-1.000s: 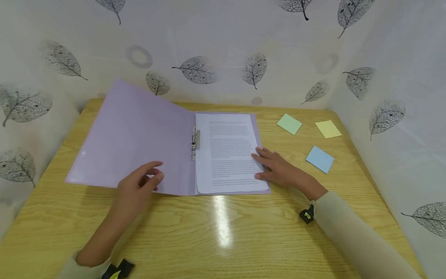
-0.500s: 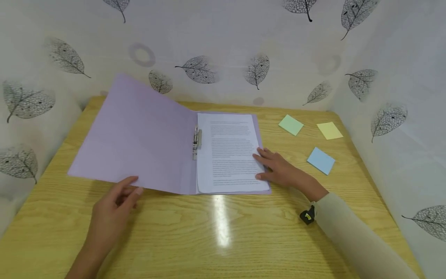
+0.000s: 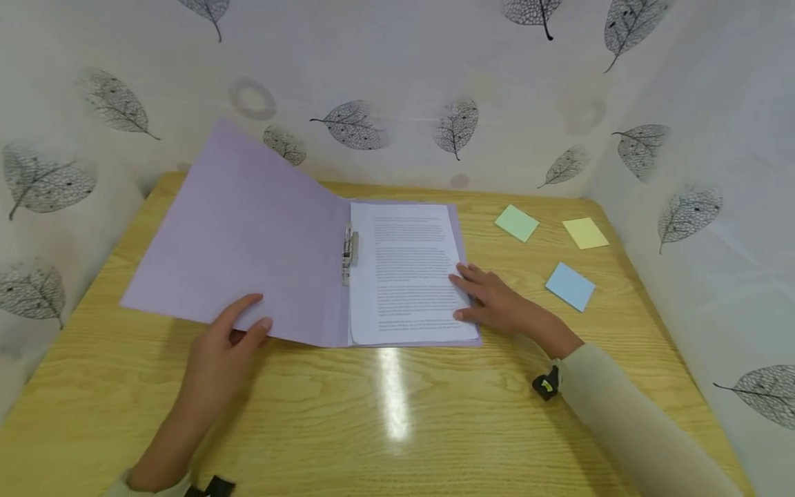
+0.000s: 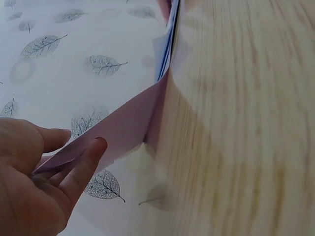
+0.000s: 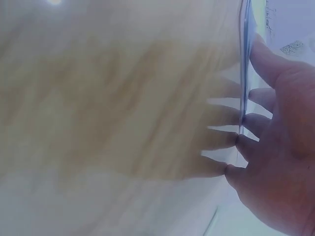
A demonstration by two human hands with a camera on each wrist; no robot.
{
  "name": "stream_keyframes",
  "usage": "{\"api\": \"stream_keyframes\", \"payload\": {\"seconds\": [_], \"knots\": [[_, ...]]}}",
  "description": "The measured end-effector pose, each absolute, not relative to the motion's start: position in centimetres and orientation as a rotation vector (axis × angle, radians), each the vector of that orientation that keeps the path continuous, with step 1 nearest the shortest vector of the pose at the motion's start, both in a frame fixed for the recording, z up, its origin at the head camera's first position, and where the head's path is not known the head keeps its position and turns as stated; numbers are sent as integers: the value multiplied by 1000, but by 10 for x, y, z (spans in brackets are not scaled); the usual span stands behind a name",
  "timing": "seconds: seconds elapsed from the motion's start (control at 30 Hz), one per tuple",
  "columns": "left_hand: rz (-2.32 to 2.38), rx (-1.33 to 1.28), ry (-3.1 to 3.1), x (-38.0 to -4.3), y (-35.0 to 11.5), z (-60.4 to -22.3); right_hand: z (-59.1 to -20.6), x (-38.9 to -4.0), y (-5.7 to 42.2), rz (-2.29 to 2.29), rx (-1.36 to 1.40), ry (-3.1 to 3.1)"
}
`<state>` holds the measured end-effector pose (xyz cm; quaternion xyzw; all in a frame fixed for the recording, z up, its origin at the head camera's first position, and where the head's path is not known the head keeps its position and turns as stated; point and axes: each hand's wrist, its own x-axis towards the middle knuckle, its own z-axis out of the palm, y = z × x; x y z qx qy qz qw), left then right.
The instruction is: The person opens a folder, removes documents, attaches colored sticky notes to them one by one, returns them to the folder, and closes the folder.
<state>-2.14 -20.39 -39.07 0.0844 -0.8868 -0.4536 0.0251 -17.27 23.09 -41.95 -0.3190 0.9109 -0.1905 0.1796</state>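
Purple folder (image 3: 248, 241), one, spread wide from left of centre to the middle of the head view; its left cover slants up off the table, its right panel lies flat; the metal clip (image 3: 348, 254) runs upright along the spine, at the centre of the frame. Printed papers (image 3: 413, 273), a stack, white, lying on the right panel just right of the clip; top sheet filled with lines of text too small to read.

Your left hand (image 3: 217, 355), lower left of the frame; thumb and fingers pinch the lower edge of the folder's cover, which in the left wrist view passes between them. Your right hand (image 3: 499, 300), right of centre; fingers spread and fairly straight, closed round nothing, tips resting at the right edge of the papers.

Your sleeves, pale beige, the right sleeve (image 3: 640, 414) crossing the lower right; black device (image 3: 546, 384) with a yellow mark at your right wrist.

Sticky notes, three, right of the folder and well apart from your left hand: green pad (image 3: 517, 223) nearest the folder; yellow pad (image 3: 586, 233) to its right; blue pad (image 3: 570, 286) below both.

Table (image 3: 472, 421), wood-grained, a bright reflection at lower centre; leaf-printed backdrop (image 3: 397, 55), pale, across the top and both sides.
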Motion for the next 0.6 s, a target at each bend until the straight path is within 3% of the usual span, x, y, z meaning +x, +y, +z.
{"api": "stream_keyframes", "payload": {"seconds": [0.6], "knots": [[-1357,321,-2669,-24,-202,-395,-417,-176,211,-357,-854,2562]]}}
